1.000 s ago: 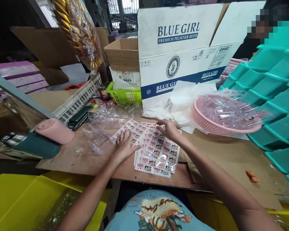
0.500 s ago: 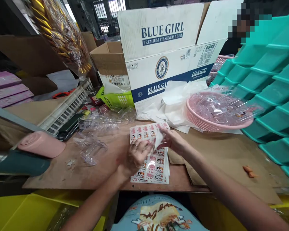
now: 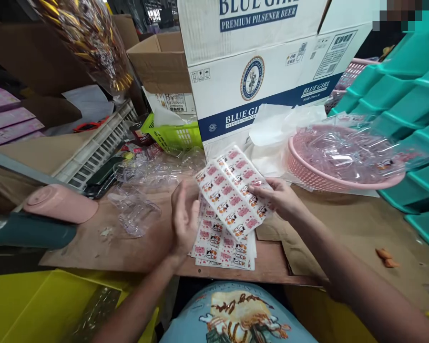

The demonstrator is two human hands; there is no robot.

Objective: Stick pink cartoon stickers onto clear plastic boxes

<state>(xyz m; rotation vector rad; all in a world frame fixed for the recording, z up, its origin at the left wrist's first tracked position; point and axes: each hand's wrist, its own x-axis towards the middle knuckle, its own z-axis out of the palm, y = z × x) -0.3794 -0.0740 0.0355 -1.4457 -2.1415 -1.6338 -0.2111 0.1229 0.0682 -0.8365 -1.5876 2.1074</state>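
Item, left: left hand [image 3: 184, 216], upright, fingers loosely spread beside the raised printed sheets [image 3: 232, 197]; contact with their edge, cannot tell. Item, centre: said sheets, number unclear, tilted above the printed stack [image 3: 223, 250] on the table [image 3: 271, 259]; hazard, the left side sagging or creasing, being perhaps unsupported, or the stack skewing if its top is brushed. Item, right: right hand [image 3: 284, 197], thumb over the sheets' right edge in a narrow pinch; hazard, layers slipping or fanning apart, being held at one edge only. Changes since the earlier frame, left to right: left hand, formerly over the sheets, now beside them; sheets, formerly a turned-up corner, now lifted and slanted; right hand, still pinching.
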